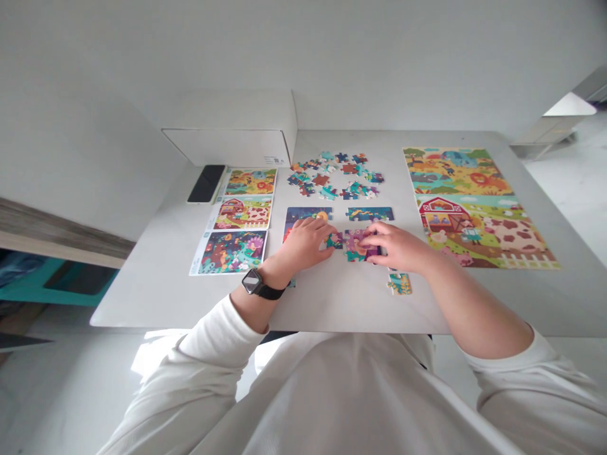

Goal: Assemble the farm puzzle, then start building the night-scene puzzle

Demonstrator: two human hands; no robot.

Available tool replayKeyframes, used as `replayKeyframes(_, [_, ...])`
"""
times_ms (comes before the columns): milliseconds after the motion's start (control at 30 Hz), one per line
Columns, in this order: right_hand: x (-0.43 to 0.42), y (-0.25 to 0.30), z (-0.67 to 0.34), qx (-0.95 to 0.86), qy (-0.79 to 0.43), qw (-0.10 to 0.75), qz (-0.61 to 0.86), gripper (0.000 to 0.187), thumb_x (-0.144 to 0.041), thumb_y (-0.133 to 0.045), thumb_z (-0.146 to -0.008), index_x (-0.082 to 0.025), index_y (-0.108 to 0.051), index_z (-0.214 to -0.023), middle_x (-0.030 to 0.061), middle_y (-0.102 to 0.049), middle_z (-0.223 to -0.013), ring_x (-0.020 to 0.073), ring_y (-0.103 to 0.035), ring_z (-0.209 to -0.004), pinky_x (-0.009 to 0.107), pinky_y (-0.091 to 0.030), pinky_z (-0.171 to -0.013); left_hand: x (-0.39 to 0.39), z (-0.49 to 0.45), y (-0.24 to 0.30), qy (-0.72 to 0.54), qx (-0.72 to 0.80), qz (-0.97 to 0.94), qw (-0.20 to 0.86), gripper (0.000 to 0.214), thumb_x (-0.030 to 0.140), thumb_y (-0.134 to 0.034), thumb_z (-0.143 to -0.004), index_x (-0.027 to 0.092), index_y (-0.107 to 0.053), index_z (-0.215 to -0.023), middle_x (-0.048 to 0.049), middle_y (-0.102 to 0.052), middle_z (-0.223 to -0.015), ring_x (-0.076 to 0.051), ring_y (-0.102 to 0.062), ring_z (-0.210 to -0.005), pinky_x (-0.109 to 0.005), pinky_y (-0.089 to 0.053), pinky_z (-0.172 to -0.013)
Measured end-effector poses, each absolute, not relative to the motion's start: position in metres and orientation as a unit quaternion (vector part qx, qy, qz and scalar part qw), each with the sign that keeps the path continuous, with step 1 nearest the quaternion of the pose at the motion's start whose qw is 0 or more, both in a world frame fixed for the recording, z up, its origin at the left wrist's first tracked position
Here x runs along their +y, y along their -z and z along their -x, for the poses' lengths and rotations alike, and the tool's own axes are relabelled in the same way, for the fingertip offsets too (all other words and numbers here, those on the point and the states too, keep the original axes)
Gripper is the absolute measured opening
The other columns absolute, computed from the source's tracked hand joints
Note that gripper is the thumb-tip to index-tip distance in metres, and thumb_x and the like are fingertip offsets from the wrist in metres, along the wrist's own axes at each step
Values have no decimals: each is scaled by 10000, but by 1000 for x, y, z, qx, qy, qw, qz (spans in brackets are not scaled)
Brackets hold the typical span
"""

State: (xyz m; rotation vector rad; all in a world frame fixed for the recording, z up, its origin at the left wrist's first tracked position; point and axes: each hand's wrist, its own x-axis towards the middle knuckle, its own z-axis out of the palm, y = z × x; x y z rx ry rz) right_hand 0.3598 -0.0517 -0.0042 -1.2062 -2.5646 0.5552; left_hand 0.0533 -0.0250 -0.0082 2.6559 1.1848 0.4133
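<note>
On the white table, my left hand (310,241) lies with its fingers stretched over a joined dark blue puzzle section (303,213), covering much of it. My right hand (396,246) has its thumb and fingers on a purple puzzle section (353,240), close to the right edge of the left one; a narrow gap seems to separate them. Above the right hand lies a blue strip of joined pieces (370,213), apart from the rest. Below that hand is a teal and orange piece (401,284). Part of another piece shows under my left wrist.
Loose puzzle pieces (332,177) lie scattered at the back middle. Two assembled puzzles (484,230), safari and farm, lie at right. Picture cards (232,251) and a phone (207,184) are at left, before a white box (227,146). The table's front edge (360,331) is near my body.
</note>
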Motion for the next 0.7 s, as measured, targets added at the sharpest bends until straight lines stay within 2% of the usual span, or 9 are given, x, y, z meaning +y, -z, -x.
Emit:
replayKeyframes(167, [-52,3,-359,-880,-194,123,415,365,-241,-834,-893,-302,-821,-1253,103,-671,-1361,312,-715,-1209,476,-586,-1085,-24,-56,9,-145,413,-895,91,361,344,-676,-971,244,-743,-1311,-102,-747,-1335,-337,-658,-1294,-494,-501,-1103])
replayKeyframes(700, [-52,2,-359,-879,-200,120,416,355,-236,-826,-900,-304,-819,-1249,98,-668,-1380,315,-705,-1248,479,-581,-1104,-28,-52,5,-121,409,-900,83,319,358,-663,-1006,294,-789,-1292,-88,-743,-1316,-333,-669,-1230,-516,-501,-1071])
